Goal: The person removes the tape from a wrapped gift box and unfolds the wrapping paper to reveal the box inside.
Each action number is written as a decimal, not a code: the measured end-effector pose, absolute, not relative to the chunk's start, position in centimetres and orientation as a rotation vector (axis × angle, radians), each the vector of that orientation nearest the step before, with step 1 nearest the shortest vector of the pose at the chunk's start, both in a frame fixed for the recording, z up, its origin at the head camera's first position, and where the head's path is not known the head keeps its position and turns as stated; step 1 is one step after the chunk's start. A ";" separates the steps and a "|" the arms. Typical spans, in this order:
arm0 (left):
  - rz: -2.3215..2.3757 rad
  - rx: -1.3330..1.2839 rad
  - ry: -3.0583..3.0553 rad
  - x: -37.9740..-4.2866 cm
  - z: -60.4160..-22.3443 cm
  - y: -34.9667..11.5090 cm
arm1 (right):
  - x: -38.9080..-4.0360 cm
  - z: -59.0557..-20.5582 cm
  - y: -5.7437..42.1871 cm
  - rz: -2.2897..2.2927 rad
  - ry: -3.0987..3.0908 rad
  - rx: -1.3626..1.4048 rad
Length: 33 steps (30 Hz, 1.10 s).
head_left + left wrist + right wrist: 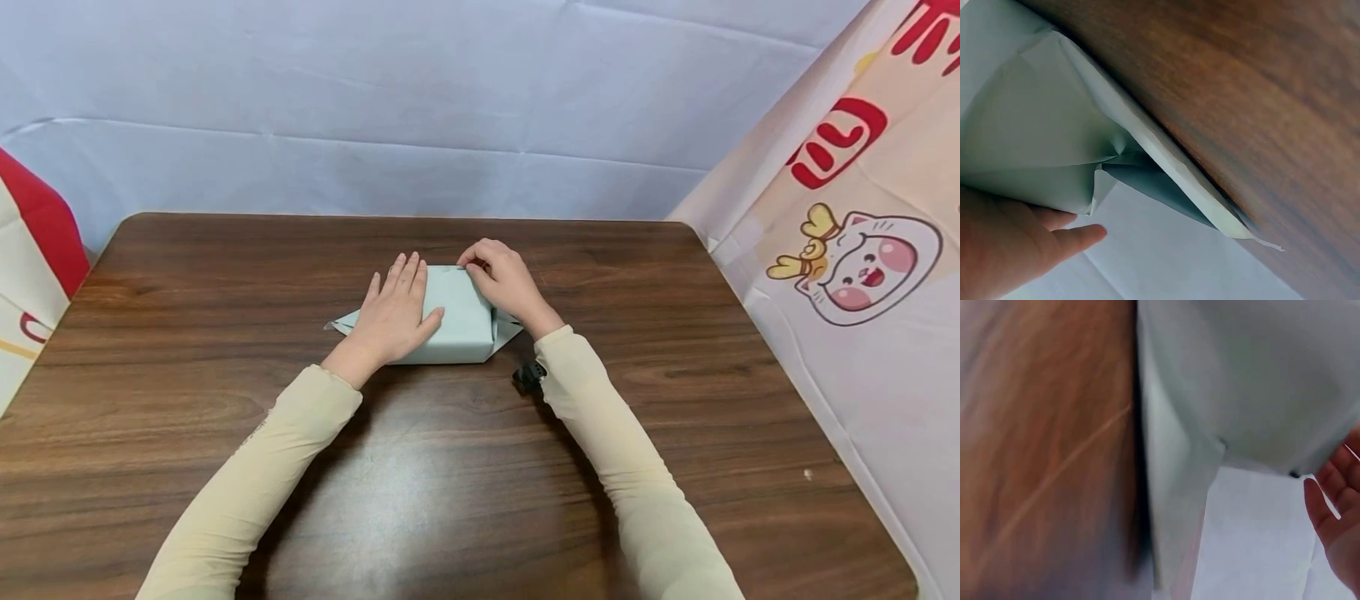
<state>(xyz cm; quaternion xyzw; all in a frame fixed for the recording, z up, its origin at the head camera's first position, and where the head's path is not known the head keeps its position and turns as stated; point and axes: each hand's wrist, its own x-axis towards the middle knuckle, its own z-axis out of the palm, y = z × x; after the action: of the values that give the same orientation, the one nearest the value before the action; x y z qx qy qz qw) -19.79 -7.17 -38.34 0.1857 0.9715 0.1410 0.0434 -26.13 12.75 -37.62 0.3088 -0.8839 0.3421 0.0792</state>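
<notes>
A box wrapped in pale green paper [457, 321] lies on the brown wooden table. My left hand [393, 317] rests flat across the left part of its top, fingers straight and pointing away. At the far right corner of the box, my right hand [504, 279] has bent fingers and grips the edge between thumb and fingers. The left end's folded paper flap [1166, 169] sticks out along the table, with a clear scrap at its tip. A paper flap [1175, 487] also juts from the right end. The gripped spot is partly hidden by the fingers.
The wooden table [420, 500] stretches around the box, its far edge against a pale cloth backdrop [375, 100]. A small black device [528, 377] is by the right sleeve's cuff. A printed cloth with a cartoon face [862, 267] hangs at the right.
</notes>
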 end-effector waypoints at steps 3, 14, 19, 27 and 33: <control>0.410 0.582 2.992 -19.7 -38.3 -7.3 | -25.7 -37.5 13.4 0.996 -2.686 0.926; 0.333 0.670 3.036 -18.4 -37.2 -7.0 | -25.4 -36.3 14.6 0.843 -2.785 1.008; 0.167 0.783 3.132 -15.6 -35.8 -6.6 | -25.5 -36.3 14.8 0.835 -2.857 1.035; 0.156 0.996 3.183 -10.6 -33.7 -6.4 | -26.1 -36.3 15.0 0.797 -2.918 1.195; 0.384 1.013 2.751 -8.4 -32.8 -7.0 | -26.2 -36.3 15.0 0.807 -2.903 1.149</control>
<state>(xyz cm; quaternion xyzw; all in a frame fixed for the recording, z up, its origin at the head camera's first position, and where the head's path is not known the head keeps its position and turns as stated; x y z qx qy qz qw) -8.43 -7.02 -32.80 0.3410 0.9265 0.1295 0.0925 -26.19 14.99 -36.27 0.3561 -0.8994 0.2499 -0.0415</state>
